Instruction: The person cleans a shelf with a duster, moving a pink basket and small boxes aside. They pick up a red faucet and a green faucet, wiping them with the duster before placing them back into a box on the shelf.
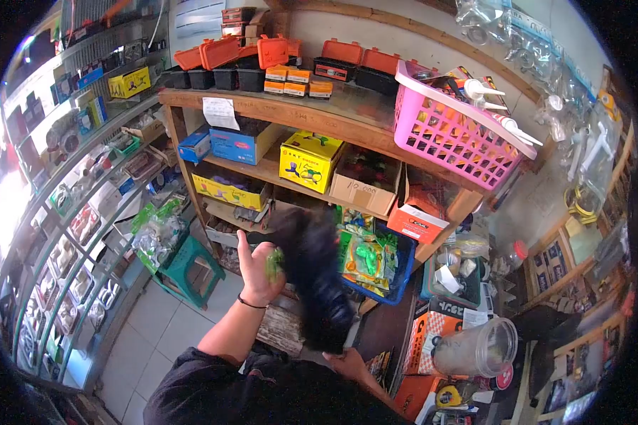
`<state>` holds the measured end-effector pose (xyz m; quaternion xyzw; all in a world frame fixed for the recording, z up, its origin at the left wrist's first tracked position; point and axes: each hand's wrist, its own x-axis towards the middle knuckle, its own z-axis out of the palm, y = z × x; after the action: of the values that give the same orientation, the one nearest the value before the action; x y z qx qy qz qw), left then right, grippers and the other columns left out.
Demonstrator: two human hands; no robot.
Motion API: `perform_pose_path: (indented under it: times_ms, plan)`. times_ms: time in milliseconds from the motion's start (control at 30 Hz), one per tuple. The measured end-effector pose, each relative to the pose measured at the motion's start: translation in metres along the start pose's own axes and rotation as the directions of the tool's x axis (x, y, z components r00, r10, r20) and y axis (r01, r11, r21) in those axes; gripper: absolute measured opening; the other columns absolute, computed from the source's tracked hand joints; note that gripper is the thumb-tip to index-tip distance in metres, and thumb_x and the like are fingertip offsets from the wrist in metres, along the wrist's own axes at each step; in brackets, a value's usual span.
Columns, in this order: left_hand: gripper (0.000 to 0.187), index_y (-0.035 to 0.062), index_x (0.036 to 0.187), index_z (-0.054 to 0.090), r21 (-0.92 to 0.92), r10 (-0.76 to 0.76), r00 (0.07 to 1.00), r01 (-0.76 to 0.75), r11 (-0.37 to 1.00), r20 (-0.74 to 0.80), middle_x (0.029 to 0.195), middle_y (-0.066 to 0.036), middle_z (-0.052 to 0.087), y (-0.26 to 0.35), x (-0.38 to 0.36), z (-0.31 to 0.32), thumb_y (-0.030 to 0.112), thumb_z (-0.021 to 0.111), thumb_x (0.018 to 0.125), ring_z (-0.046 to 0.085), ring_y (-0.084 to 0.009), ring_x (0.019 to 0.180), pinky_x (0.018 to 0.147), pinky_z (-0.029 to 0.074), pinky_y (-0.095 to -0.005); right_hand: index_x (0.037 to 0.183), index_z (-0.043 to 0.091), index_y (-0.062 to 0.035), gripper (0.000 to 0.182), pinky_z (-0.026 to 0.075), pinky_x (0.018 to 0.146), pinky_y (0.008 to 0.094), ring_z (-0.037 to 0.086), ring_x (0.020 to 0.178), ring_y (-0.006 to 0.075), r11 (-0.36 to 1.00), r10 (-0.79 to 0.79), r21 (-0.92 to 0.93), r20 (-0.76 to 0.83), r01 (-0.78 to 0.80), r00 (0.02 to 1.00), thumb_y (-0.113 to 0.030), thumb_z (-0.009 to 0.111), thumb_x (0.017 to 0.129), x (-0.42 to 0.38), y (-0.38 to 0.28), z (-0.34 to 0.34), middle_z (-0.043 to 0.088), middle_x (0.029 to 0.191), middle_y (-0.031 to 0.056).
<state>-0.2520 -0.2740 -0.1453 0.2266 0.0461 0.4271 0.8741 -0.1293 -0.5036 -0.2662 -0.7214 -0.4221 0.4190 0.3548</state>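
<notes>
In the head view a dark, motion-blurred duster-like object [315, 273] is held upright in front of the shelves. My right hand [346, 363] is closed around its lower end. My left hand [261, 275] is raised beside it with the thumb stretched up, and a small green thing [273, 263] shows at the fingers. The fingers of my left hand are smeared and partly hidden by the dark object. Just behind stands a blue basket [397, 294] of green and yellow packets [366, 256].
A wooden shelf [262, 106] with black and orange cases, a yellow box [309, 161] and cartons stands ahead. A pink basket [454, 134] overhangs its right end. A green stool [191, 273] is at left, and a clear jar [478, 348] at right.
</notes>
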Motion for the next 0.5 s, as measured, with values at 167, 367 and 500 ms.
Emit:
perform_pose_path:
  times_ms: [167,367,500]
  plan:
    - [0.087,-0.0034,0.120,0.039,-0.045,0.000,0.974,0.011,0.999,0.226,0.119,-0.018,0.044,0.002,0.005,-0.026,0.070,0.023,0.075,0.046,-0.0263,0.106,0.089,0.038,-0.0344,0.056,0.051,0.0021,0.043,0.037,0.044,0.0331,0.045,0.045,0.0111,0.998,0.033,-0.048,0.025,-0.032,0.999,-0.036,0.062,0.074,0.001,-0.004,-0.003,0.047,0.047,0.0033]
    - [0.088,-0.0021,0.126,0.031,-0.043,0.032,0.980,-0.023,0.999,0.198,0.120,-0.019,0.043,0.006,0.002,0.008,0.069,0.021,0.075,0.041,-0.0378,0.110,0.092,0.032,-0.0475,0.058,0.049,0.0037,0.044,0.037,0.043,0.0337,0.045,0.046,0.0112,0.990,-0.121,-0.085,-0.042,0.117,0.992,-0.035,0.062,0.074,0.012,0.037,0.006,0.048,0.048,0.0033]
    - [0.090,-0.0058,0.125,0.030,0.076,0.041,0.999,-0.042,0.996,0.015,0.113,-0.019,0.050,0.010,-0.006,0.016,0.069,0.026,0.075,0.045,-0.0315,0.109,0.091,0.036,-0.0405,0.060,0.049,0.0043,0.045,0.037,0.044,0.0343,0.044,0.047,0.0118,0.993,0.052,0.102,0.027,-0.055,0.998,-0.037,0.062,0.074,0.003,0.001,0.001,0.047,0.048,0.0039]
